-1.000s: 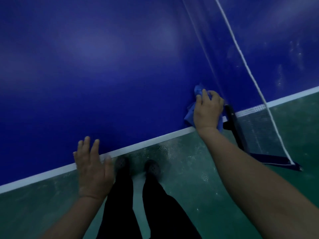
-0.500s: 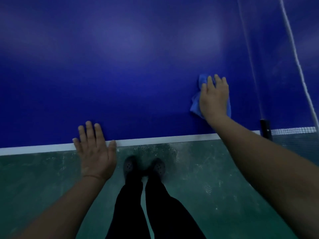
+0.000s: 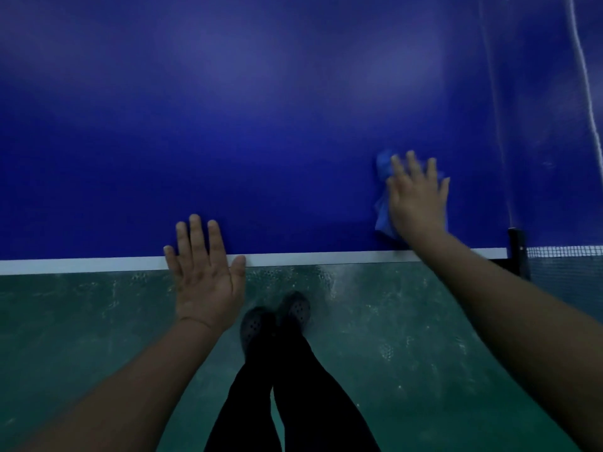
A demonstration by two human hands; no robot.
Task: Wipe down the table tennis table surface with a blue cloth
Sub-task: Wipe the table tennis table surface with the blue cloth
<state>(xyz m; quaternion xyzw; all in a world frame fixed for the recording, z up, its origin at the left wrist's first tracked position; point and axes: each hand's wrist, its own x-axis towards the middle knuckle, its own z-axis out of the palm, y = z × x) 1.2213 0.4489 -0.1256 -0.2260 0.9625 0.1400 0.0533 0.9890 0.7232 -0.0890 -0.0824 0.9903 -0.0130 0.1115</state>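
Wiping is the step in hand, I'd say, and to do it well the person should keep the palm flat and the pressure even, draw the cloth in long overlapping passes along the near edge, and stop short of the net so nothing snags.

Right hand lies flat on the crumpled bright blue cloth, fingers straight and spread a little, pressing it down rather than gripping it. Cloth shows only at the left side of the hand and past the fingertips; the rest is hidden under the palm. It sits on the dark blue table tennis table surface, near the white painted edge line and a short way in from the black net post and the net mesh at the right.

Left hand holds nothing. Its fingers are straight and slightly parted, fingertips resting on the blue top across the white line, with the palm hanging out past the table's edge, seemingly a steadying brace.

Much of the blue top stretches away untouched by either hand, so I judge plenty of wiping remains. Below, the person's dark trousers and perforated dark shoes stand on a scuffed green floor.
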